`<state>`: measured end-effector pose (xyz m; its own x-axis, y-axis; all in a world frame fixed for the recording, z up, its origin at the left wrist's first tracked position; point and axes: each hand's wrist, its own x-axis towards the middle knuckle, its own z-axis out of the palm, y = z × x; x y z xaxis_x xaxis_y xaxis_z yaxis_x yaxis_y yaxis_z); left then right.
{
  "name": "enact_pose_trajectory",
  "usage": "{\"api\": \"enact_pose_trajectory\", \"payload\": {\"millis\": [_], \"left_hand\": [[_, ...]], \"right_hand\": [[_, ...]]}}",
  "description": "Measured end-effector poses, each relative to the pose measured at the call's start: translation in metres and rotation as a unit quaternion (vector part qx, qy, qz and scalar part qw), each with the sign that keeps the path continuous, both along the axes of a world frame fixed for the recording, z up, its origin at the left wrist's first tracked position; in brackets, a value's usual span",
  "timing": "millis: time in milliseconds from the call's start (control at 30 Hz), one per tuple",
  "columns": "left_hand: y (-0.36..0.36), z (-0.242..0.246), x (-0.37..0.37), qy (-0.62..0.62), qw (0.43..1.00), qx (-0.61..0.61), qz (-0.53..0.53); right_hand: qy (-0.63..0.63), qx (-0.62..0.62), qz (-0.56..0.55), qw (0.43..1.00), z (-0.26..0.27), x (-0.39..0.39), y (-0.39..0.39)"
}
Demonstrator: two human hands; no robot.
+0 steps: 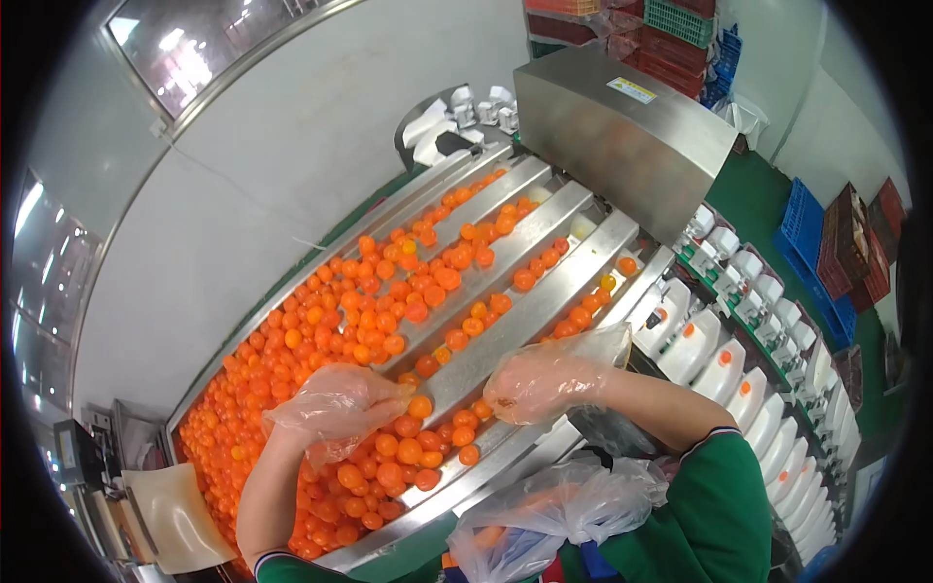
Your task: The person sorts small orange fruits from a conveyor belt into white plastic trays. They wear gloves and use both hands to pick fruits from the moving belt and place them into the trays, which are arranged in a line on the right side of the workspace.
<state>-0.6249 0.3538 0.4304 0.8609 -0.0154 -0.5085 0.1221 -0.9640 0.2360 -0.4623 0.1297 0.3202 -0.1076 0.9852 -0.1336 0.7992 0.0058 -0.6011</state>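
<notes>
Many small orange tomatoes lie on a slanted stainless steel sorting table, whose far part is split into lanes by raised metal dividers. My left hand, in a clear plastic glove, is low over the heap, its fingertips beside a tomato near the lower end of a lane; whether it holds anything is hidden. Gloved in the same plastic, my right hand rests over the wide divider at the right, fingers curled down by several tomatoes. What lies beneath its fingers cannot be seen.
A stainless steel housing stands over the lanes' far end. On the right runs a conveyor of white plastic cups, some carrying single tomatoes. Stacked crates stand behind, with blue crates on the green floor. A cream chute touches the heap at lower left.
</notes>
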Motion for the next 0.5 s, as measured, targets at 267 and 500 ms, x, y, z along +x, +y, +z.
{"api": "enact_pose_trajectory", "payload": {"millis": [267,500], "left_hand": [[-0.019,-0.025,0.140,-0.279,0.950,-0.139,-0.017],[-0.017,-0.098,0.251,-0.257,0.966,-0.004,-0.037]], "right_hand": [[0.198,0.010,-0.126,0.972,0.021,0.019,-0.018],[0.244,0.076,-0.242,0.936,0.020,0.052,-0.032]]}}
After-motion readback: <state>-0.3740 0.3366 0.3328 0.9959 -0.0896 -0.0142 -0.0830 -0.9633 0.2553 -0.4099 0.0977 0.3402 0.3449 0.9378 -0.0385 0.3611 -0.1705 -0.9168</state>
